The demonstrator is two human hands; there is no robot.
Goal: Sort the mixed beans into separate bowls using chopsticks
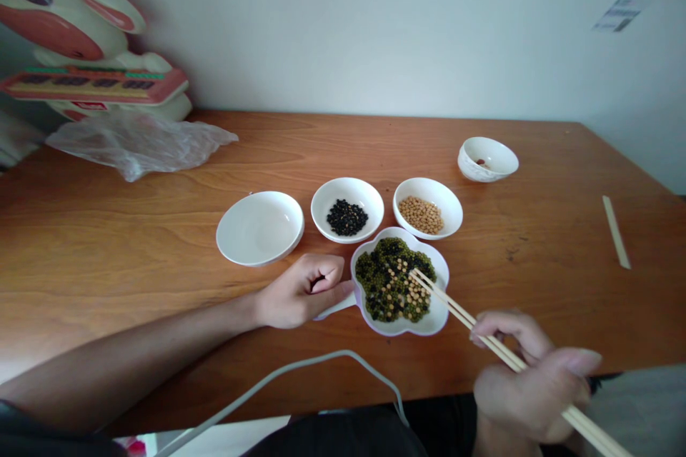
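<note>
My left hand (305, 291) is closed around the handle of a flower-shaped bowl (440, 318). Mixed green, black and tan beans (394, 282) cover the bottom of that bowl. My right hand (528, 371) grips a pair of wooden chopsticks (454, 308), whose tips touch or hover just over the tan beans; I cannot tell whether a bean is between them. Behind the flower-shaped bowl stand a white bowl (320, 193) with black beans (347, 218) and another white bowl (453, 211) with tan soybeans (421, 215).
An empty white bowl (260, 228) sits at the left. Farther back on the right is a small white bowl (487, 158) with a few reddish bits. A paper strip (616, 232), a plastic bag (144, 146), a toy keyboard (96, 86) and a white cable (300, 366) are also around.
</note>
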